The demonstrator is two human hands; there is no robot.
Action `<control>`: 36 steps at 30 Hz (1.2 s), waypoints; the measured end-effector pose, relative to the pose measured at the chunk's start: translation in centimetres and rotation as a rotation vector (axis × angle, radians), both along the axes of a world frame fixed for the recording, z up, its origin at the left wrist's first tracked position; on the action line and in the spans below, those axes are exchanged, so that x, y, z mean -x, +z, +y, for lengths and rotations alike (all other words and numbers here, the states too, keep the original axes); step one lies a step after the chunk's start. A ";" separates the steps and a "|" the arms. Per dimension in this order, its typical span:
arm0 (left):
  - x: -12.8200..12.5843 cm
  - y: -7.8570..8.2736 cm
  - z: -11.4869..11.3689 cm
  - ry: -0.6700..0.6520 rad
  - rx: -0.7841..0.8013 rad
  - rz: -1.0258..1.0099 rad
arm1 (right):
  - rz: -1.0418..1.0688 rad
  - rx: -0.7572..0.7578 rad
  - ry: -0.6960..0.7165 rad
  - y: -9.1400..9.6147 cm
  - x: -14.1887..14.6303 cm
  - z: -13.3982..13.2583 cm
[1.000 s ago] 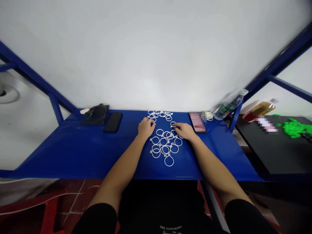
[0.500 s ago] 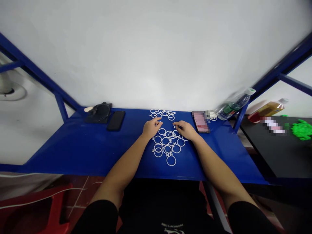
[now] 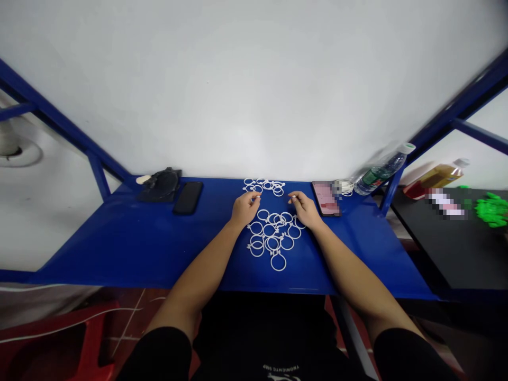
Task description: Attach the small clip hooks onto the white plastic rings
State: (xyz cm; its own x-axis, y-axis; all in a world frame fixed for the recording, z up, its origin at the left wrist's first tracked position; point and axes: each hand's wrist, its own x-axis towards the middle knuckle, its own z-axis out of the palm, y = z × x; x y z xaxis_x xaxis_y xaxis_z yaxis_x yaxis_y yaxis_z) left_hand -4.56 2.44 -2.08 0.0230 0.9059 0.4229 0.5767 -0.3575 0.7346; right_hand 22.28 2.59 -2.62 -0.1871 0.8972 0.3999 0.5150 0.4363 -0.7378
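Observation:
Several white plastic rings with small clip-like tabs point(image 3: 278, 261) lie in a loose, overlapping group on the blue tabletop point(image 3: 190, 248). A smaller cluster of the same rings point(image 3: 268, 186) sits farther back, near the wall. Left of the gap between the two groups is my left hand point(image 3: 245, 209), its thumb and index finger pinched, with a speck of white at the tips. My right hand point(image 3: 306, 209) is across from it, fingers curled and pinched, a tiny white bit showing at the fingertips. What either pinch holds is too small to make out.
A black phone point(image 3: 188, 198) and a dark flat object point(image 3: 162, 185) lie to the left. On the right are a pink-screened phone point(image 3: 327, 199), a white cable point(image 3: 344, 187) and a leaning bottle point(image 3: 383, 172). Blue frame bars point(image 3: 99, 174) flank the table; a black side table point(image 3: 448, 238) holds green pieces point(image 3: 492, 210).
My right hand has shifted slightly right, away from the left one, and the white part at its fingertips shows less. My left hand has barely moved, its fingers drawn closer together.

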 end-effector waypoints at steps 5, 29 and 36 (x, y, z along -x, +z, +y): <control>0.0 0.2 -0.1 -0.014 -0.012 0.008 | 0.062 0.028 -0.013 -0.3 0.3 -0.1; 0.2 0.0 -0.1 -0.050 -0.088 -0.023 | 0.119 0.040 -0.060 1.0 0.0 -0.5; 0.3 0.2 0.1 -0.091 -0.095 -0.018 | 0.145 0.010 -0.086 0.6 -0.4 0.0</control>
